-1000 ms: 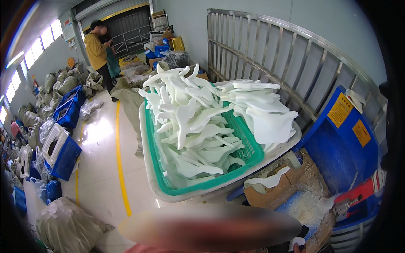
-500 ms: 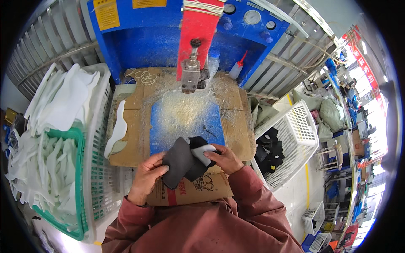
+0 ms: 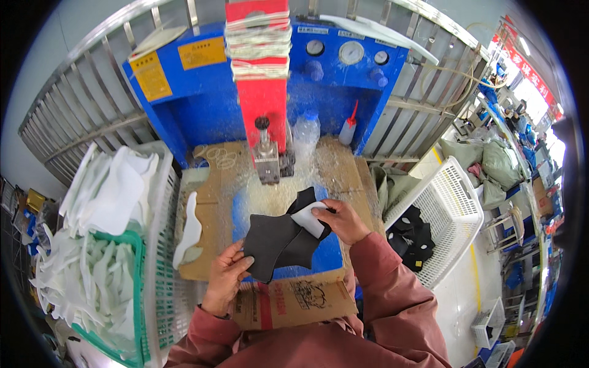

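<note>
A black sheet piece (image 3: pixel 270 242) with curved edges, like foam or fabric, is stretched between my two hands. My left hand (image 3: pixel 226 273) pinches its left edge between thumb and fingers. At its right end my right hand (image 3: pixel 345 222) grips a part that is turned over, showing a pale grey-white face (image 3: pixel 310 219). The piece is held above the blue pad (image 3: pixel 328 254), just in front of the metal head (image 3: pixel 267 161) on the red machine arm (image 3: pixel 262 101). My right fingertips are partly hidden behind the piece.
Cardboard (image 3: pixel 353 178) dusted with pale powder surrounds the pad, with one white cut piece (image 3: pixel 189 227) at its left. A crate (image 3: pixel 161 245) of white pieces stands left; a white crate (image 3: pixel 451 202) with black pieces stands right. Two bottles stand behind the head.
My view has tilted up, so the machine sits lower in the picture. The black piece is spread wider between my hands and shows more of its surface, nearer the metal head.
</note>
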Tool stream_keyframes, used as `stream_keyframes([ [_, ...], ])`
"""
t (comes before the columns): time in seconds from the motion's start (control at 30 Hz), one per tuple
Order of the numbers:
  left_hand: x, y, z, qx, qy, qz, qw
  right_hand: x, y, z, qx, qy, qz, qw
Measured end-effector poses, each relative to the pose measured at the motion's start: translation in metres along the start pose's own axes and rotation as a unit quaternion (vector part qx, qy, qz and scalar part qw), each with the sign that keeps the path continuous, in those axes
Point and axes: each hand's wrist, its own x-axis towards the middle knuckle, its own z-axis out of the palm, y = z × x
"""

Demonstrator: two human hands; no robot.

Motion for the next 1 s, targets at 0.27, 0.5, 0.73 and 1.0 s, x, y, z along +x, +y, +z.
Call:
stream_keyframes([
  [0.27, 0.013, 0.018, 0.007, -0.093, 0.036, 0.048, 0.994, 0.078, -0.046, -0.002, -0.041, -0.063, -0.022, 0.997],
  [0.5, 0.017, 0.016, 0.000, -0.149, 0.033, 0.079, 0.985, 0.090, -0.060, -0.002, -0.032, -0.074, -0.030, 0.996],
  [0.73, 0.018, 0.011, 0.001, -0.138, 0.044, 0.057, 0.988, 0.091, -0.063, -0.004, -0.052, -0.068, -0.027, 0.996],
  [1.0, 0.021, 0.018, 0.006, -0.140, 0.016, 0.068, 0.988, 0.088, -0.082, -0.005, -0.055, -0.056, -0.034, 0.996],
])
